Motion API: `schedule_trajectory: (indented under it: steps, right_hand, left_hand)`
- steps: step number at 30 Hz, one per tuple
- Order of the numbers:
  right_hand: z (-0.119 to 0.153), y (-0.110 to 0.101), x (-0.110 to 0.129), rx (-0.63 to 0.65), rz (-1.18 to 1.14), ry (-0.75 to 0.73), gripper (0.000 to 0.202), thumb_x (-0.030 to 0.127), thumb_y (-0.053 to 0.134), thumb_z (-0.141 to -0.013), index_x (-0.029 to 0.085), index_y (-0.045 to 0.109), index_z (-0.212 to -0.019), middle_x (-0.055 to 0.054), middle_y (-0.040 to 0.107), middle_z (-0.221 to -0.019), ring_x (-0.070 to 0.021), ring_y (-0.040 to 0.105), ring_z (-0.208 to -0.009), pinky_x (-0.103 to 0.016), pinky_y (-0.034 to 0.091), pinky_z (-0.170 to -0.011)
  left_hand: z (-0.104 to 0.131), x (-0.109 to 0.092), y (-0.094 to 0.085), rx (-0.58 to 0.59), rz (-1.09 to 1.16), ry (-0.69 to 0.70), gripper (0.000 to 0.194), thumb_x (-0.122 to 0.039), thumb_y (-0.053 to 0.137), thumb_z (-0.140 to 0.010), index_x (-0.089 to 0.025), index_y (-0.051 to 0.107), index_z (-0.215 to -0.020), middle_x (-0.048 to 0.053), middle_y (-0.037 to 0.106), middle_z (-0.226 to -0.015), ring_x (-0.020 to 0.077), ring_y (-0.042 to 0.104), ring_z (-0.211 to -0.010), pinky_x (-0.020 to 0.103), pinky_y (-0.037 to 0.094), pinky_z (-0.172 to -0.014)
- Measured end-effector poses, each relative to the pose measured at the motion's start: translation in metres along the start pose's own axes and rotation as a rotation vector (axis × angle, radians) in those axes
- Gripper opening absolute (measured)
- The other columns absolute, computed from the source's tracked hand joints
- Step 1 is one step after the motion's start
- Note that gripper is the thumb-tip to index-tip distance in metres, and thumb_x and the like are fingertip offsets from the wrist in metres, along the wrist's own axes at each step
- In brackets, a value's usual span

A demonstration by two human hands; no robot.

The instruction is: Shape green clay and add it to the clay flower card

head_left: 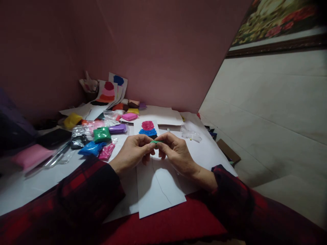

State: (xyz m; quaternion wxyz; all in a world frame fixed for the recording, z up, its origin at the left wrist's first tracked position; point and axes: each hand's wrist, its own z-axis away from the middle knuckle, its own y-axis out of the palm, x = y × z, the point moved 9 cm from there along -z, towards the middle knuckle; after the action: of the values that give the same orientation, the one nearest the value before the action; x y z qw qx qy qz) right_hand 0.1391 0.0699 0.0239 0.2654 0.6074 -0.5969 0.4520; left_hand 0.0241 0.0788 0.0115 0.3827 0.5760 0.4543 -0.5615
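Note:
My left hand [133,149] and my right hand [177,153] meet above a white sheet [160,190], each pinching a small piece of green clay [154,142] between thumb and fingers. Just beyond my fingertips, the sheet bears a textured pink-red shape [148,125] above a blue one [147,132], with a dark band below that my fingers partly cover. A thin curved line runs down the lower part of the sheet. The green packet [102,134] lies to the left of my left hand.
Blue [92,148], pink [106,150] and purple [118,128] packets lie at the left, near a large pink packet [33,156]. Clear plastic [191,134] rests at the right. Decorated sheets [106,93] lean at the back left. Red cloth [178,221] shows along the near edge.

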Motion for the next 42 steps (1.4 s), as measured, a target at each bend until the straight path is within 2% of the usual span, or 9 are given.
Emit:
schedule_trajectory:
  steps: [18,24,31,35,42]
  right_hand:
    - [0.001,0.002,0.0,0.013,0.038,-0.024,0.006,0.021,0.061,-0.088,0.017,0.063,-0.091,0.001,0.061,-0.068,-0.0083,0.054,-0.051,-0.023,0.045,-0.049]
    - [0.0,0.002,0.001,0.011,0.03,-0.043,0.006,0.022,0.06,-0.089,0.017,0.062,-0.092,0.002,0.06,-0.071,-0.0076,0.054,-0.05,-0.022,0.044,-0.047]
    - [0.001,0.0,0.002,-0.03,0.001,-0.03,0.007,0.022,0.059,-0.088,0.017,0.061,-0.093,0.001,0.061,-0.07,-0.0081,0.054,-0.049,-0.023,0.045,-0.045]
    - [0.001,-0.003,0.0,-0.064,-0.018,-0.001,0.008,0.023,0.059,-0.087,0.016,0.061,-0.092,0.001,0.062,-0.068,-0.0082,0.054,-0.047,-0.023,0.045,-0.044]
    - [-0.002,-0.012,-0.004,-0.135,-0.069,0.055,0.011,0.024,0.061,-0.083,0.015,0.059,-0.089,0.002,0.06,-0.066,-0.0069,0.053,-0.045,-0.021,0.045,-0.04]
  left_hand:
    - [-0.002,0.005,-0.001,-0.011,-0.005,0.002,0.014,-0.024,0.067,-0.075,-0.012,0.061,-0.074,-0.001,0.061,-0.059,0.0075,0.05,-0.041,0.02,0.04,-0.041]
    - [-0.002,0.003,-0.002,-0.008,0.014,0.034,0.014,-0.025,0.066,-0.075,-0.012,0.061,-0.073,-0.002,0.06,-0.058,0.0075,0.05,-0.04,0.02,0.04,-0.039]
    - [-0.003,-0.004,-0.006,-0.059,0.056,0.09,0.018,-0.028,0.066,-0.075,-0.013,0.059,-0.069,-0.003,0.056,-0.055,0.007,0.047,-0.04,0.02,0.039,-0.037]
    - [-0.003,-0.006,-0.014,-0.129,0.08,0.12,0.018,-0.028,0.066,-0.075,-0.013,0.058,-0.069,-0.003,0.056,-0.054,0.0064,0.045,-0.038,0.019,0.037,-0.036]
    - [-0.001,-0.004,-0.036,-0.359,0.156,0.097,0.016,-0.023,0.068,-0.072,-0.013,0.057,-0.066,-0.003,0.057,-0.052,0.0058,0.043,-0.036,0.018,0.035,-0.035]
